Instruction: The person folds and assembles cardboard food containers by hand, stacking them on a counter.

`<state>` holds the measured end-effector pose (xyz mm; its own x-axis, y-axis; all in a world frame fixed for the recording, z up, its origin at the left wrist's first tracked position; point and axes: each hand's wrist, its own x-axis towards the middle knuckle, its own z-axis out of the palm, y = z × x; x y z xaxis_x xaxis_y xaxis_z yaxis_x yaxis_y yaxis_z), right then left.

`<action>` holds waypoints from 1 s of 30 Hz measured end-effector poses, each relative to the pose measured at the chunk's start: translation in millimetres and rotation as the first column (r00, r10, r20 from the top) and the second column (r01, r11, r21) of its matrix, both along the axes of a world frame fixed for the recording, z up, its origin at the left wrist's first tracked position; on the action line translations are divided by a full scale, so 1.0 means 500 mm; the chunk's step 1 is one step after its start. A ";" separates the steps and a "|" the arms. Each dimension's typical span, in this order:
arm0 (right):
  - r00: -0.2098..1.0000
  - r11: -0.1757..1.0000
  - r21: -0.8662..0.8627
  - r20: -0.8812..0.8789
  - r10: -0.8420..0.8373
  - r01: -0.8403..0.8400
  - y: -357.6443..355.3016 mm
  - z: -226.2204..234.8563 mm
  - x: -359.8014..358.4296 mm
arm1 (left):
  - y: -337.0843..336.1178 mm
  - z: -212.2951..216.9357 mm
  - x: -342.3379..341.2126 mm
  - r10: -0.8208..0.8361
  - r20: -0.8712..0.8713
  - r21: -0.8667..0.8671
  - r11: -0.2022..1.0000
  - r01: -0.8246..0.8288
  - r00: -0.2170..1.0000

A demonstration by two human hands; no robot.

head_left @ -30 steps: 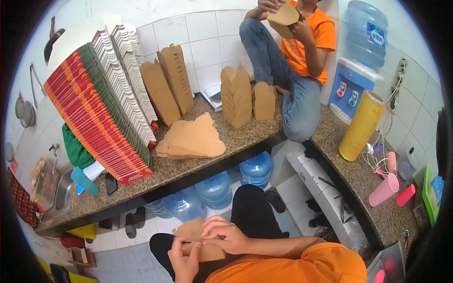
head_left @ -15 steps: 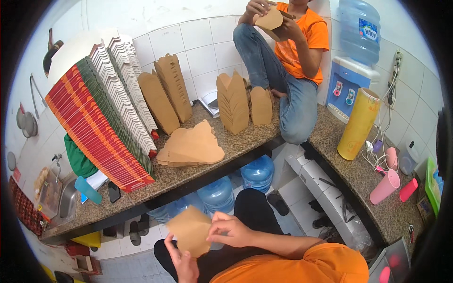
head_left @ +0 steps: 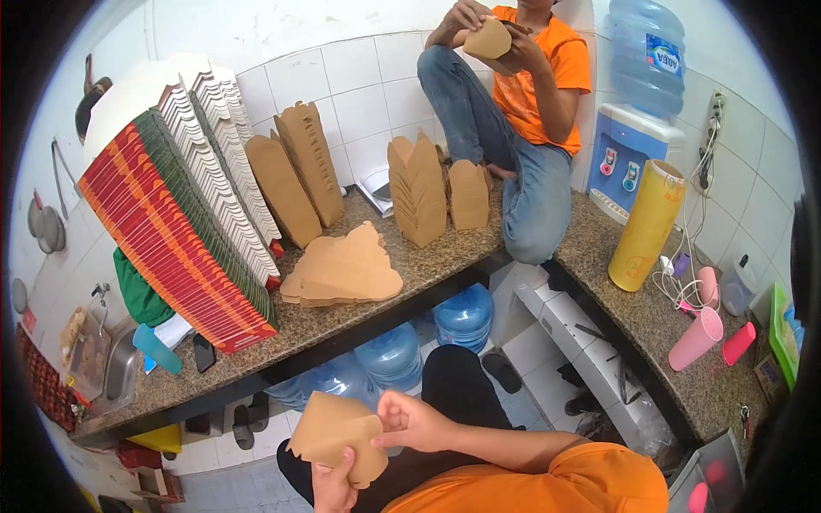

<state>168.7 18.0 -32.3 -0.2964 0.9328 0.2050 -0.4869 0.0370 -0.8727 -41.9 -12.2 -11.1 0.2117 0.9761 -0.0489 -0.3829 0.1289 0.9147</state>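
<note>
Kraft box blank sat pinched in my left hand, right hand gripping its flap; a crooked fold could've torn it.

**Granite counter and its load**

Speckled granite counter, L-shaped. Far left: leaning stack of red-and-green flat cartons. Centre: flat brown cardboard blanks, upright folded brown boxes. Right: yellow roll, pink cups.

Single head-worn fisheye view, aimed downward.
The speckled granite counter is seen across the frame's middle; the wearer's hands are close at the lower edge.
</note>
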 end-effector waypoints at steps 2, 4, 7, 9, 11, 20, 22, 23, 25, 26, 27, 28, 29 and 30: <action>0.973 0.973 -0.110 0.088 0.213 -0.203 0.005 -0.005 0.016 | -0.004 -0.011 -0.010 -0.026 -0.061 -0.084 0.996 0.021 0.998; 0.894 0.896 -0.226 0.154 0.420 -0.382 0.006 -0.001 0.022 | -0.001 -0.013 -0.014 -0.055 -0.119 -0.160 0.986 0.036 0.991; 0.791 0.960 -0.070 0.553 0.263 -0.270 -0.010 0.022 0.017 | 0.010 -0.028 -0.009 -0.066 -0.316 0.027 0.997 0.079 0.947; 0.665 0.957 0.009 0.721 0.195 -0.290 0.003 0.041 0.023 | 0.015 -0.080 -0.028 0.056 -0.413 0.149 0.989 0.007 0.909; 0.513 0.944 0.086 0.853 0.096 -0.320 0.005 0.045 0.030 | 0.017 -0.081 -0.038 0.089 -0.435 0.190 0.982 -0.006 0.896; 0.766 0.877 0.455 0.616 -0.183 -0.156 -0.061 -0.020 0.019 | -0.014 -0.010 -0.025 -0.388 -0.789 0.005 0.772 0.636 0.477; 0.756 0.899 0.411 0.634 -0.163 -0.150 -0.067 -0.027 0.036 | -0.030 -0.005 -0.024 -0.461 -0.599 0.104 0.766 0.635 0.654; 0.816 0.916 0.380 0.566 -0.118 -0.131 -0.067 -0.026 0.045 | -0.029 -0.015 -0.030 -0.461 -0.597 0.106 0.765 0.635 0.656; 0.869 0.931 0.347 0.489 -0.075 -0.115 -0.071 -0.020 0.049 | -0.032 -0.056 -0.057 -0.612 -0.190 0.037 0.777 0.629 0.768; 0.889 0.912 0.408 0.408 -0.208 0.026 -0.075 -0.014 0.046 | -0.035 -0.077 -0.059 -0.614 -0.194 0.033 0.776 0.630 0.765; 0.886 0.874 0.456 0.319 -0.337 0.168 -0.080 -0.007 0.043 | -0.042 -0.098 -0.057 -0.544 -0.129 0.014 0.835 0.550 0.829; 0.887 0.872 0.458 0.314 -0.339 0.171 -0.087 0.006 0.039 | -0.047 -0.092 -0.044 -0.463 -0.066 -0.007 0.886 0.463 0.884; 0.872 0.887 0.438 0.369 -0.323 0.144 -0.095 0.020 0.035 | -0.058 -0.074 -0.022 -0.328 -0.193 -0.105 0.944 0.313 0.925; 0.854 0.902 0.416 0.421 -0.306 0.118 -0.097 0.029 0.033 | -0.052 -0.073 -0.026 -0.328 -0.198 -0.104 0.944 0.313 0.924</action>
